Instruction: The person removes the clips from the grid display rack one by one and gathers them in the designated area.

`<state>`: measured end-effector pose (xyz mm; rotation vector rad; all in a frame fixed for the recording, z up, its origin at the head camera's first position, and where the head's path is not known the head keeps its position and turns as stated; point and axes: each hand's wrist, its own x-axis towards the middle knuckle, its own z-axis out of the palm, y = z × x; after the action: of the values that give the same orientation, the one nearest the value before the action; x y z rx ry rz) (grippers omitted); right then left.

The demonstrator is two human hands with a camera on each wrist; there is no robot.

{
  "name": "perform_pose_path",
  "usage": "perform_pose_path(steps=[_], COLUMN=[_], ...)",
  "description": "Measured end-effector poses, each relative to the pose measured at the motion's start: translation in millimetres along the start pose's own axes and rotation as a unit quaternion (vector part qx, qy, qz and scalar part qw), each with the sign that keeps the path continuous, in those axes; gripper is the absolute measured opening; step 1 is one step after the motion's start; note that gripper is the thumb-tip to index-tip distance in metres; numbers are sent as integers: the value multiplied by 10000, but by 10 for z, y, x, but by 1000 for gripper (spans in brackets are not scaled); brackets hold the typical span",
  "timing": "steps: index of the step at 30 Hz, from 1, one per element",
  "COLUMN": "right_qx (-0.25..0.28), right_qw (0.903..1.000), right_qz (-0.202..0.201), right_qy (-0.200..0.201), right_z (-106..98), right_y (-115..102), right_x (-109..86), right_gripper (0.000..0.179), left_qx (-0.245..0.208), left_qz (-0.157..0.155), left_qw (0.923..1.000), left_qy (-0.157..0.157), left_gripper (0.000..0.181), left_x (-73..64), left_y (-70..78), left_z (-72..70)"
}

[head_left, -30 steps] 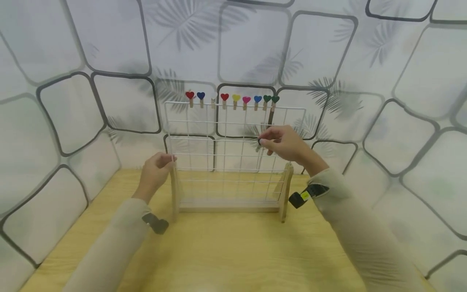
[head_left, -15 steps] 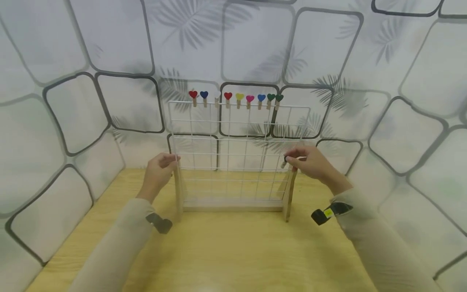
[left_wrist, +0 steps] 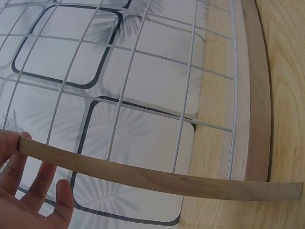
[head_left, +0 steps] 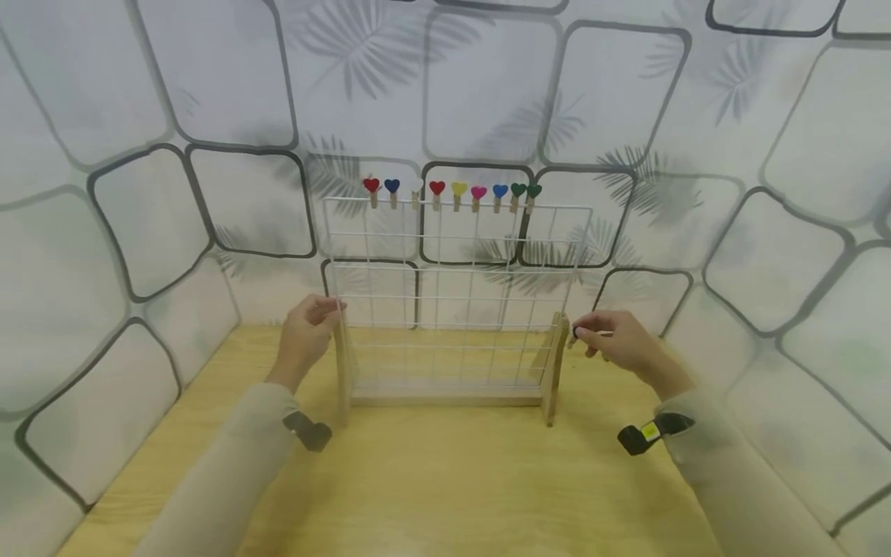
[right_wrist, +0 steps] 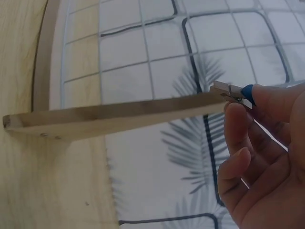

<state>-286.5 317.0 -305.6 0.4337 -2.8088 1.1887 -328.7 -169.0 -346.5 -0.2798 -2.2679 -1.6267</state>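
Note:
My left hand [head_left: 306, 336] holds the top of the left wooden leg [left_wrist: 143, 175] of a wire-grid rack, thumb and fingers around its end in the left wrist view. Just beyond the right wooden leg [head_left: 554, 371], my right hand [head_left: 626, 340] pinches a small wooden clothespin [right_wrist: 248, 94] by its dark blue end. That clothespin points toward the leg; in the right wrist view its tip overlaps the leg's end, and I cannot tell if they touch. Along the rack's top wire stand several heart clothespins: red [head_left: 371, 185], blue [head_left: 392, 186], white, yellow [head_left: 459, 189], pink [head_left: 478, 193] and green [head_left: 518, 189].
The rack's wooden base bar [head_left: 445, 401] rests on a light wood table [head_left: 431, 480]. Patterned cloth walls [head_left: 487, 85] enclose the table at the back and sides. Dark cameras are strapped to the left wrist [head_left: 309, 432] and right wrist [head_left: 636, 439].
My right hand has moved down and right with the clothespin, from in front of the grid to beyond the right leg. My left hand keeps its place on the left leg.

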Motion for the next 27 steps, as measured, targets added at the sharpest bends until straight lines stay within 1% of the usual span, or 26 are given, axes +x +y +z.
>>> perform_pose_path(steps=[8,13,16,18,23,25,27], right_qx=[331,249,193,193,265,282,268], right_qw=[9990,9988,9985,9982,9955,9941,9928], right_qz=[256,410,508,567,907,1042,1168], right_qy=[159,120,73,54,-17,-60,-87], right_z=[63,108,132,152,206,232,257], right_y=[347,544,670,761,967,1028,1079], right_x=[-121,-182,-233,-261,-317,-338,-356], right_gripper=[34,34,32,32,36,36,36], left_qx=[134,129,55,15,-5,37,70], left_qz=[235,406,439,427,460,525,509], left_qw=[9996,9990,9990,9990,9989,9986,9987], left_qy=[49,103,102,98,95,71,75], left_gripper=[21,22,22,22,20,20,20], left_x=[2,-4,-10,-31,-150,-182,-197], left_y=[-45,-38,-9,42,284,341,364], left_z=[23,24,35,37,20,7,5])
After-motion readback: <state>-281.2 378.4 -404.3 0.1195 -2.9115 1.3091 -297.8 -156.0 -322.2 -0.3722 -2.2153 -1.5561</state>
